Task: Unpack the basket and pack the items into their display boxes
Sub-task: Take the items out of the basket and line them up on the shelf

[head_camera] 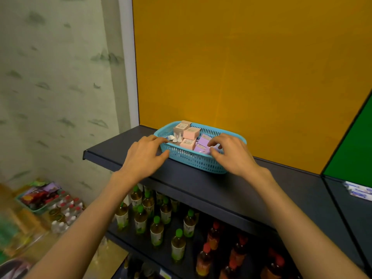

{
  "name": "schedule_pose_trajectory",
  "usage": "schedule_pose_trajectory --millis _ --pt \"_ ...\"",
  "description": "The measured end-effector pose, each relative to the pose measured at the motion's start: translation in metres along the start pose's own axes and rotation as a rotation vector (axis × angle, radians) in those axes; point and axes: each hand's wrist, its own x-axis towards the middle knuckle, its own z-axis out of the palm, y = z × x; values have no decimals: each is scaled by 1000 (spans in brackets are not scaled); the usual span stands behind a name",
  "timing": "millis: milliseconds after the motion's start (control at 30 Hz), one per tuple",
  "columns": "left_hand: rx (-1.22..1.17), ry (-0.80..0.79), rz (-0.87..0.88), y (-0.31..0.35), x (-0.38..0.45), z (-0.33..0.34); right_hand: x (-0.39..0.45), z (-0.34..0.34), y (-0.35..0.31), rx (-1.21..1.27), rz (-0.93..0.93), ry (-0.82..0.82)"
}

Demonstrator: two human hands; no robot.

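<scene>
Head view: blue basket (198, 161) sat on shelf (231, 190), still full of pink boxes (191, 132) and purple packs (203, 140). Left hand (144, 156) fingers loosely spread at rim; right hand (234, 153) fingers curled over the packs, grip unclear. No display boxes visible; unpacking barely begun.

A shop: dark shelves (211, 190) stocked with rows of bottled drinks (157, 232)
</scene>
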Motion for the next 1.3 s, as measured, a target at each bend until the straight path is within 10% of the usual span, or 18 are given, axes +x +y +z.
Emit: schedule_pose_trajectory --millis 967,1300 --pt "171 -359 418 -84 207 75 152 95 -15 -35 117 -68" --pt "-468 -390 406 -123 219 73 179 117 -37 -76 168 -144"
